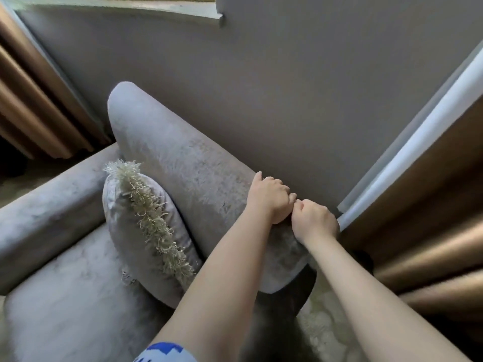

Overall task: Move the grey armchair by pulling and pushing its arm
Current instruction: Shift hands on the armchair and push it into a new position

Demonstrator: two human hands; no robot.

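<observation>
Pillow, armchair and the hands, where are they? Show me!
pillow (130,220): head view, on its grey front face beside the fringe.
armchair (183,163): head view, on the top edge being gripped.
left hand (269,198): head view, on its back.
right hand (315,220): head view, on its back.

Blue-and-white sleeve (164,352) (forearms bare)

Both bare forearms reach forward, left hand (269,198) and right hand (313,222) curled side by side, knuckles apparently touching.
</observation>
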